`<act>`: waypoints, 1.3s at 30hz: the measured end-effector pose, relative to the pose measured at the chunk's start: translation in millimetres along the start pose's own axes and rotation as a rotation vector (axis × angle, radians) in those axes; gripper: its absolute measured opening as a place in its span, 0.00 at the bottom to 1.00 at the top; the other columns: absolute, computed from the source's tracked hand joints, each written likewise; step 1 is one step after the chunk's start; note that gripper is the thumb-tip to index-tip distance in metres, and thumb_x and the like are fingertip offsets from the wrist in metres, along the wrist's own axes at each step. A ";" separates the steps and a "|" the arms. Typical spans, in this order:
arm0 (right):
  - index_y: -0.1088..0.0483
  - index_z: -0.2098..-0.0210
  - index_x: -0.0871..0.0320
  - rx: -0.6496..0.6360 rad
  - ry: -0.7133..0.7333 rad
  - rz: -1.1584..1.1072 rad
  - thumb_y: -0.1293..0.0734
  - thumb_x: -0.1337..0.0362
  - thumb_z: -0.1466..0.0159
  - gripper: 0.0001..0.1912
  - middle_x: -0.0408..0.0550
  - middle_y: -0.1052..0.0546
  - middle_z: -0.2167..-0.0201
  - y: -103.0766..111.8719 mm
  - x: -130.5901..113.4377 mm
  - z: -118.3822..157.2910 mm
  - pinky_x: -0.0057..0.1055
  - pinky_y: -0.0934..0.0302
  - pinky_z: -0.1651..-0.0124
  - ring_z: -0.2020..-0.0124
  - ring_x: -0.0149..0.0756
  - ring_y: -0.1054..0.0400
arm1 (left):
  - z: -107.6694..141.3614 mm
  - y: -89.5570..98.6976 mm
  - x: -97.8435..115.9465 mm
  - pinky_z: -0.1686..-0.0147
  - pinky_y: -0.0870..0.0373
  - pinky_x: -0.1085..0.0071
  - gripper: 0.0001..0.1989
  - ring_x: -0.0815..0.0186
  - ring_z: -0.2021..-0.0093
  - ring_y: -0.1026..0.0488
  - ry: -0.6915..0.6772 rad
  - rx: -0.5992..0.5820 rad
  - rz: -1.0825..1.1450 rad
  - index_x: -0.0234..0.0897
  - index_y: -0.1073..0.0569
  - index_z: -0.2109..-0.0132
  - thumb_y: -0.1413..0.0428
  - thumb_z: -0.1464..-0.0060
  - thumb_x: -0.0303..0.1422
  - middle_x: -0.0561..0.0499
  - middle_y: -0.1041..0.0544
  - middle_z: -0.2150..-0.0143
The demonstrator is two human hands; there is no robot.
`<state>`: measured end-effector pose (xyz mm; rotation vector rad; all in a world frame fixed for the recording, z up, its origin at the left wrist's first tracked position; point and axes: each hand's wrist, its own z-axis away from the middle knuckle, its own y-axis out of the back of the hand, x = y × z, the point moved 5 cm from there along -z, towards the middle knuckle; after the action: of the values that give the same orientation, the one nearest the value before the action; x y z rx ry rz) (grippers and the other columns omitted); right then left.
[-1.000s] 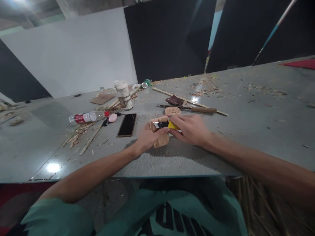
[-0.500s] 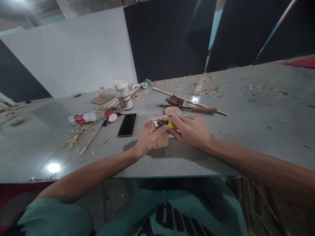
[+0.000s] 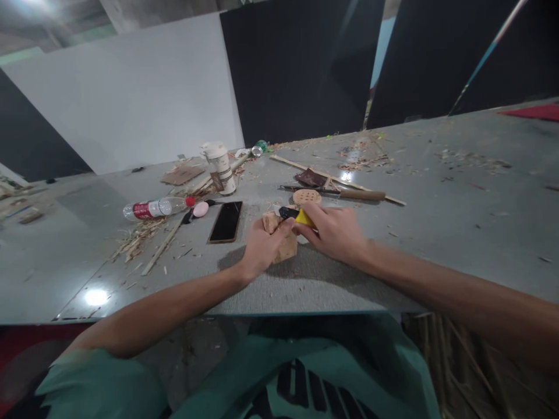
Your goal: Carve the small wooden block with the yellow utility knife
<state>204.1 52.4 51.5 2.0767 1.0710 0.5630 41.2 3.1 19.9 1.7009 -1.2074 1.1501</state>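
Note:
My left hand (image 3: pixel 262 243) is closed around a light brown block of wood (image 3: pixel 287 249) just above the near part of the table, its fingers partly hidden behind the block. My right hand (image 3: pixel 336 230) grips a yellow and black utility knife (image 3: pixel 304 218). The knife's black front end points left, over the upper part of the block, close to my left thumb. Its blade is hard to make out from here. Directly behind the knife lies a pale oval piece with several holes (image 3: pixel 307 197).
Left of the hands lie a phone (image 3: pixel 225 222) and a plastic bottle (image 3: pixel 159 208) with a red cap; a white cup (image 3: pixel 219 167) stands behind. A brown-handled tool (image 3: pixel 360 194) and a thin wooden strip (image 3: pixel 325 174) lie at the back. Wood shavings (image 3: pixel 137 240) litter the grey table (image 3: pixel 437 233).
The block has turned in my left hand, so its upper part shows a different side. The knife has tilted and shifted slightly upward; its blade shows less than before.

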 end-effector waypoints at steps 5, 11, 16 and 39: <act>0.29 0.55 0.60 -0.017 0.027 -0.029 0.49 0.44 0.21 0.29 0.53 0.20 0.72 -1.5 4.7 -1.0 0.33 0.61 0.72 0.76 0.37 0.34 | -6.2 -1.4 -0.9 0.47 0.20 0.65 0.16 0.57 0.48 0.18 -0.064 -0.038 0.027 0.42 0.18 0.49 0.31 0.41 0.43 0.50 0.15 0.50; 0.28 0.56 0.60 -0.033 0.085 -0.058 0.46 0.45 0.22 0.26 0.53 0.20 0.70 -0.5 8.8 -1.1 0.34 0.60 0.71 0.74 0.37 0.34 | -10.1 -1.9 -1.9 0.44 0.21 0.63 0.22 0.57 0.44 0.19 -0.103 -0.096 0.033 0.43 0.20 0.44 0.31 0.42 0.44 0.47 0.16 0.44; 0.28 0.57 0.59 -0.046 0.133 -0.078 0.45 0.46 0.23 0.25 0.53 0.20 0.71 -1.2 8.6 -0.3 0.35 0.59 0.70 0.74 0.38 0.34 | -8.9 -2.8 1.1 0.43 0.22 0.62 0.23 0.56 0.44 0.20 -0.140 -0.165 0.006 0.42 0.22 0.42 0.32 0.42 0.43 0.46 0.17 0.44; 0.28 0.58 0.58 -0.039 0.149 -0.080 0.45 0.48 0.22 0.24 0.53 0.19 0.69 -2.8 7.8 1.0 0.36 0.57 0.69 0.74 0.38 0.34 | -7.2 -5.6 5.2 0.38 0.23 0.59 0.23 0.55 0.40 0.21 -0.133 -0.174 0.001 0.43 0.21 0.42 0.32 0.42 0.43 0.45 0.18 0.40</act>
<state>207.6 59.6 49.1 1.9740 1.2123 0.7017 45.6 9.8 26.8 1.6655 -1.3483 0.9158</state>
